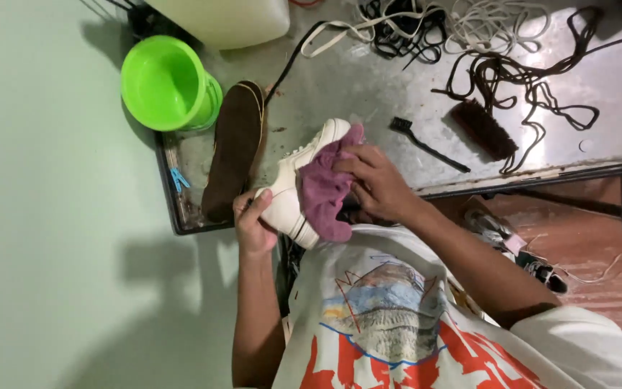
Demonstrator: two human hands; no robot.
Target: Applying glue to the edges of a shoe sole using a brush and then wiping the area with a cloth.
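Note:
My left hand grips one end of a white shoe and holds it tilted above the near edge of a metal table. My right hand presses a crumpled purple cloth against the side of the shoe. The cloth covers much of the shoe's middle. Both hands are close together, just in front of my white printed shirt.
A dark brown insole lies beside the shoe, and a green bucket stands by the table's corner. On the table lie a thin black brush, a brown bristle brush, dark laces, white and black laces and a pale jug.

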